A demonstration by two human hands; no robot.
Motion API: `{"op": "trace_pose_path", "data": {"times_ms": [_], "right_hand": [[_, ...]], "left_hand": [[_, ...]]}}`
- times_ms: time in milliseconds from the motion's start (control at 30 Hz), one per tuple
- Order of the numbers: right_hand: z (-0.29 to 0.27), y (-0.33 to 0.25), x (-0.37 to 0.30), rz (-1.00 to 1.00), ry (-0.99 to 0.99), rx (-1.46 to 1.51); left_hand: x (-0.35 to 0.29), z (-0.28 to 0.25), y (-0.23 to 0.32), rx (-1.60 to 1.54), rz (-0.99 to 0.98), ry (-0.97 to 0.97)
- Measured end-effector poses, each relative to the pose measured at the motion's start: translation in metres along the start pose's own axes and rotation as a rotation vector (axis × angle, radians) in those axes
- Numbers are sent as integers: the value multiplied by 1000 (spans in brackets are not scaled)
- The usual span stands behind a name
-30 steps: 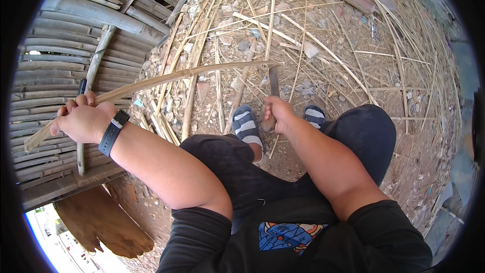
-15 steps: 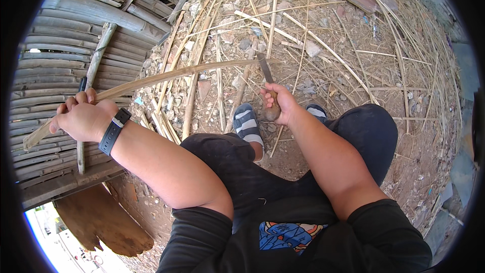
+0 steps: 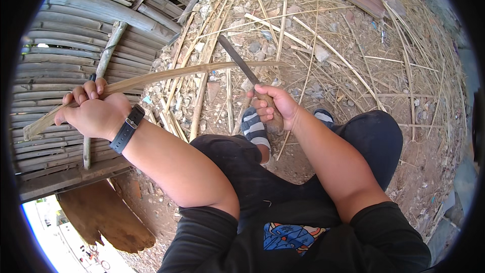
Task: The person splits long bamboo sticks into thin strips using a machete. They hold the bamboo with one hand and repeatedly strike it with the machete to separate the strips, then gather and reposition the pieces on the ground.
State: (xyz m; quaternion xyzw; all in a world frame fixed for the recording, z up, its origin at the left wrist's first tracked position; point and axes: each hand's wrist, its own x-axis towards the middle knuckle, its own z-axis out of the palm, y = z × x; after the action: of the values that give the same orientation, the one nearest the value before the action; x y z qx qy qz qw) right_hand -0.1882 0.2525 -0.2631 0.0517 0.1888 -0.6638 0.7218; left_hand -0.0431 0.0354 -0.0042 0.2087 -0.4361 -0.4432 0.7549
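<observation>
Visibly, left fingers (image 3: 90, 89) curled round bowed, tapering tan strip (image 3: 172, 74); right fingers (image 3: 263, 111) gripping dark-bladed knife (image 3: 248, 74).

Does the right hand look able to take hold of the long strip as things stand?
Probably not: the right hand is closed around the knife handle. Otherwise the way looks free, with the long strip passing just beyond it.

There stood the wall (image 3: 55, 78), left; strips (image 3: 201, 96) lay scattered on the ground (image 3: 417, 164) ahead; and the knife (image 3: 247, 71) crossed above the held strip (image 3: 166, 75)!
</observation>
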Motion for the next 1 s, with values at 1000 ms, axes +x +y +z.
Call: {"op": "trace_pose_path", "data": {"times_ms": [1000], "right_hand": [[49,-58,30,-680,332,-1088]], "left_hand": [[7,-15,36,-400,-160,-515]]}}
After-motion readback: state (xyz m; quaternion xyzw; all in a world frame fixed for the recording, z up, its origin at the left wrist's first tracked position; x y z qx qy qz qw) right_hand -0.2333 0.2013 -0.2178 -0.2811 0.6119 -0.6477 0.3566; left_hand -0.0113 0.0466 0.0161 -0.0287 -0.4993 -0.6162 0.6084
